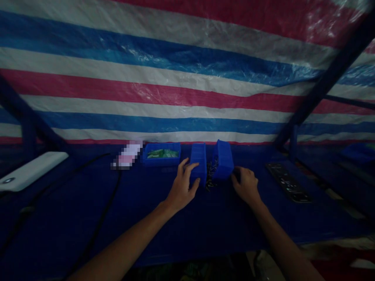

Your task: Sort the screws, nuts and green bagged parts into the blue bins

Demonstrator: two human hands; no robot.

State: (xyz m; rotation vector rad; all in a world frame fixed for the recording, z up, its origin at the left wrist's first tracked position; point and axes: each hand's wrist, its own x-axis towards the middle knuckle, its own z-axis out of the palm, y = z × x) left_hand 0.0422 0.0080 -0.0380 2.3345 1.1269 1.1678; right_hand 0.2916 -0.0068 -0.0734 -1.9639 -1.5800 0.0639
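Note:
Two small blue plastic bins stand side by side on the dark blue bench. The left bin (198, 156) has my left hand (183, 187) at its near left side, fingers spread and touching it. The right bin (225, 160) is tipped toward the left, its opening facing the other bin. My right hand (247, 185) has its fingers curled at that bin's lower right edge. Small dark screw-like pieces (209, 175) lie between the bins and spill toward me. How firmly the right fingertips grip is hard to see in the dim light.
A blue tray (163, 162) with green packets (162, 153) sits left of the bins. Farther left are a pixelated flat item (128, 155), cables (107, 210) and a white device (33, 169). A black remote-like panel (288, 182) lies right. Striped sheeting (175, 93) hangs behind.

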